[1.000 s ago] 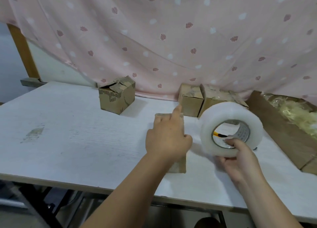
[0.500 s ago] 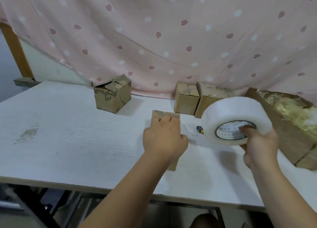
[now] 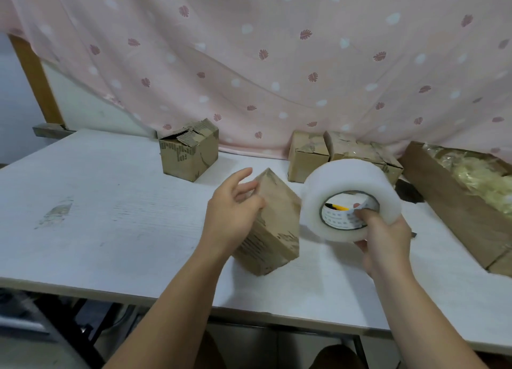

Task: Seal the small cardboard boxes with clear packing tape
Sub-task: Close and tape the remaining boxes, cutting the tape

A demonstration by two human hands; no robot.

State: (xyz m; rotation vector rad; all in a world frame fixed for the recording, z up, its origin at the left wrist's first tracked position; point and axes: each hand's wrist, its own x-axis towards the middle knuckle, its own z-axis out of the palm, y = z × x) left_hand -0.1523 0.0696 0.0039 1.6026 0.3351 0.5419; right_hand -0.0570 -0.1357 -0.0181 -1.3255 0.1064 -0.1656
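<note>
— Where is the box that is being handled?

— The small cardboard box (image 3: 277, 216) stands on the white table (image 3: 110, 202) near the front edge. It is tilted, with one corner pointing up and away. It lies right under the left hand (image 3: 231, 219) and reaches out to the right of it.

— Is that hand gripping it?

— No, the hand is released. The palm lies against the box's left face, and the fingers are loose and spread, the topmost one lifted off the cardboard.

— And the tape?

— The roll of clear packing tape (image 3: 335, 185) is held on edge just right of the box, with its hollow core facing the camera. I cannot tell whether it touches the box. The right hand (image 3: 385, 244) grasps it from below, with the fingers hooked into the core and the palm under the outer rim.

— What else is on the table?

— A box with torn flaps (image 3: 191, 152) stands well behind the left hand. Two more small boxes (image 3: 307, 155) sit side by side at the back, against the pink patterned curtain (image 3: 277, 63). On the right is a large open carton (image 3: 448, 202) holding crumpled clear plastic (image 3: 482, 174). A dark flat object (image 3: 410, 192) lies between the roll and the carton, too blurred to name.
</note>
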